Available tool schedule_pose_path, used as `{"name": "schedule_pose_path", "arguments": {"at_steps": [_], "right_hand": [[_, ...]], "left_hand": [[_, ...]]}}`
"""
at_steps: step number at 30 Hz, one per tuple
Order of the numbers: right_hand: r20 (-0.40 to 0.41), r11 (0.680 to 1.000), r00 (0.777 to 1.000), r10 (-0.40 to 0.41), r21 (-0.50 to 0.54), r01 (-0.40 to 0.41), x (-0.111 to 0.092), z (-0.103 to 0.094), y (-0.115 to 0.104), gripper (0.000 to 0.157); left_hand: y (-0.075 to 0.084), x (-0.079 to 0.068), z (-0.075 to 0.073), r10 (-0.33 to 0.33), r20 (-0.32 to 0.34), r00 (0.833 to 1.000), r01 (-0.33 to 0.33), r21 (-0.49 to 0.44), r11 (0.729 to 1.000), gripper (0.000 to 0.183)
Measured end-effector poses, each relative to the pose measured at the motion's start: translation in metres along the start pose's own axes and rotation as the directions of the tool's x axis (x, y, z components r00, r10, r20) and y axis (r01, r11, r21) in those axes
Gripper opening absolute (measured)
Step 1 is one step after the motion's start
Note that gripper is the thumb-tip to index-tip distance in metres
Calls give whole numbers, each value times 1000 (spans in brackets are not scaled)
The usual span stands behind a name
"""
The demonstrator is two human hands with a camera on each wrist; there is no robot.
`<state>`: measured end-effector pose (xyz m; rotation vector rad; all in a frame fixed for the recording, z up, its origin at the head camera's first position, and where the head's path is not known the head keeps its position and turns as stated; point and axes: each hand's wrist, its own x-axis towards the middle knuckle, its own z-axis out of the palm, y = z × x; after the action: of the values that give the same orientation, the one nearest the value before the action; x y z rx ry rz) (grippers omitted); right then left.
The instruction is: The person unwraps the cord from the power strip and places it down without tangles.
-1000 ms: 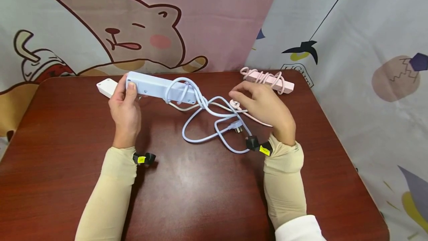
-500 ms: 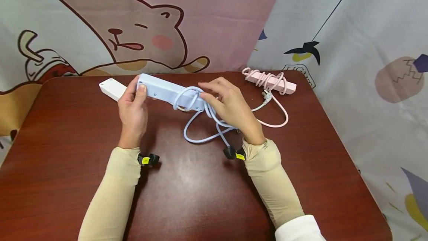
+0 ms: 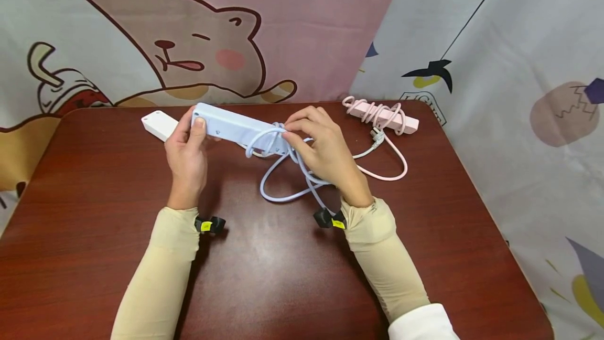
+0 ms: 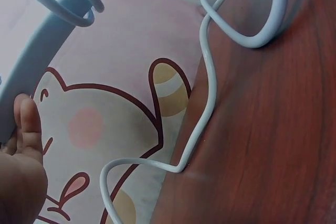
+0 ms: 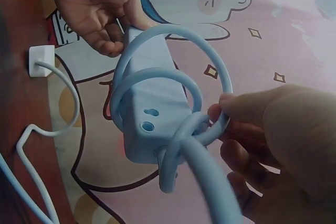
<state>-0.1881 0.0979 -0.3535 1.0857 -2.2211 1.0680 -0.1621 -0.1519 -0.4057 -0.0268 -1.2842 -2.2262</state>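
My left hand (image 3: pixel 187 159) grips one end of a light blue power strip (image 3: pixel 236 126), held up above the table, thumb on its face. The blue cord (image 5: pixel 173 31) loops loosely around the strip's other end. My right hand (image 3: pixel 321 146) pinches one of these loops between thumb and fingertips, as the right wrist view shows up close. More of the blue cord hangs down and lies in wide curves on the table below; its plug is hidden behind my right hand and wrist.
Behind my left hand lies a white power strip (image 3: pixel 160 126), its white cord (image 4: pixel 210 77) running right to a white plug (image 3: pixel 377 136). A pink power strip (image 3: pixel 384 115) wrapped in its own cord rests at the back right of the table (image 3: pixel 264 266). A printed curtain (image 3: pixel 321 30) hangs behind.
My right hand has moved left from beside the pink strip to the blue cord and now pinches a loop, drawing it slightly. The blue strip shifted a little right.
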Motion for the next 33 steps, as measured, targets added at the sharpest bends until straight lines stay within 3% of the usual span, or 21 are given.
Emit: {"name": "schedule_pose_path", "arguments": {"at_steps": [7, 12, 16, 19, 22, 23, 26, 28, 33], "right_hand": [[32, 998, 999, 12, 67, -14, -1, -9, -6, 8], [76, 995, 997, 10, 99, -18, -2, -14, -7, 6], [206, 978, 977, 59, 186, -99, -3, -18, -8, 3], [346, 910, 931, 120, 337, -243, -3, -19, -9, 3], [427, 787, 889, 168, 485, -381, -3, -20, -8, 7], [431, 757, 884, 179, 514, -404, -3, -20, -8, 9], [412, 711, 883, 225, 550, -438, -3, -19, -6, 20], [390, 724, 884, 258, 529, -444, -4, -17, -5, 26], [360, 843, 883, 300, 333, -422, -3, -11, 0, 26]], "left_hand": [[1, 4, -2, 64, -7, 998, -63, 85, 994, 32], [1, 6, -2, 71, -57, 996, -68, 55, 996, 28], [3, 8, -2, 55, -109, 993, -58, -31, 998, 22], [5, 9, -2, 55, -129, 990, -70, -114, 991, 18], [7, 9, -3, 77, -120, 990, -92, -126, 988, 17], [7, 10, -3, 83, -115, 990, -97, -125, 987, 18], [9, 10, -3, 96, -104, 990, -108, -119, 987, 19], [9, 11, -2, 90, -108, 990, -106, -148, 983, 20], [9, 12, -2, 87, -117, 989, -107, -175, 979, 21]]}}
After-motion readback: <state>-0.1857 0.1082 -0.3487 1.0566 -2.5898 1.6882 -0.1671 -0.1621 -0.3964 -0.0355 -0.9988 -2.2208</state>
